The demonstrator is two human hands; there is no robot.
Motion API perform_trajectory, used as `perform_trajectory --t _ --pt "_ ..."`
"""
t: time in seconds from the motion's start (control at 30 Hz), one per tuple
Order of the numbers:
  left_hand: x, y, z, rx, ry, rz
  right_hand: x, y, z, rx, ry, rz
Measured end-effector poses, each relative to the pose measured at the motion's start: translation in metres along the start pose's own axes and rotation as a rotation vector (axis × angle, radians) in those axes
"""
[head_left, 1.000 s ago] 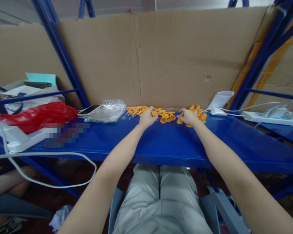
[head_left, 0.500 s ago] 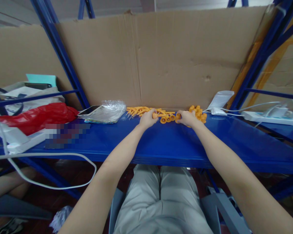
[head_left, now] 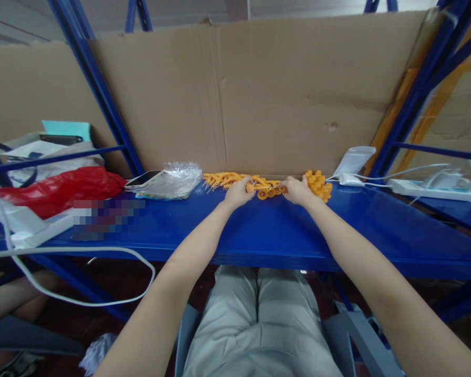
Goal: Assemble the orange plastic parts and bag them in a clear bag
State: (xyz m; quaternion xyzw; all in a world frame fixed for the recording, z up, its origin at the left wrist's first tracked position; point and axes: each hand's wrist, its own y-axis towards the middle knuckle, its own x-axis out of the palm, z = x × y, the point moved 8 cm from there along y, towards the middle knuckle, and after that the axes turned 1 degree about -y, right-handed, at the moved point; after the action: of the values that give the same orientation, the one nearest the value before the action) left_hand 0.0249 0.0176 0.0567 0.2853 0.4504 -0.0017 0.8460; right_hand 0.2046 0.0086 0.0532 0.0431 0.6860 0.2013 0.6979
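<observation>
Small orange plastic parts lie in a row [head_left: 223,179] along the back of the blue shelf [head_left: 259,230], against the cardboard wall. A second heap of orange parts [head_left: 318,184] sits to the right. My left hand [head_left: 238,192] is curled, pinching an orange part at its fingertips. My right hand [head_left: 296,191] is also closed, fingers on an orange part beside the round-ended pieces [head_left: 270,192] between both hands. The two hands are close together, almost touching the same cluster.
A clear plastic bag [head_left: 176,178] and a phone [head_left: 143,177] lie left of the parts. A red bag [head_left: 58,188], white boxes and a cable [head_left: 82,251] fill the left end. A white power strip [head_left: 432,189] and a white pouch [head_left: 353,159] sit right. Blue rack posts flank the shelf.
My right hand has slid left from the right heap toward the middle cluster with an orange part. My left hand has stayed almost in place.
</observation>
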Motion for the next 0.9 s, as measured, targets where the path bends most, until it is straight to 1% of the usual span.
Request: perform_trajectory --t 0.3,0.57,0.8,0.9 --pt "0.0035 0.0023 -0.0006 0.028 -0.089 0.023 0.0021 0.0033 0.004 0.011 0.03 0.034" --pt "0.0013 0.0 0.0042 0.044 -0.052 0.007 -0.0001 0.0018 0.0022 0.017 0.015 0.03" --pt "-0.0015 -0.0011 0.0028 0.004 -0.014 0.006 -0.0055 0.0016 -0.0039 -0.046 -0.015 0.08" --pt "-0.0027 -0.0013 0.002 -0.004 0.015 0.017 -0.0076 0.0025 -0.0043 -0.081 0.0 0.123"
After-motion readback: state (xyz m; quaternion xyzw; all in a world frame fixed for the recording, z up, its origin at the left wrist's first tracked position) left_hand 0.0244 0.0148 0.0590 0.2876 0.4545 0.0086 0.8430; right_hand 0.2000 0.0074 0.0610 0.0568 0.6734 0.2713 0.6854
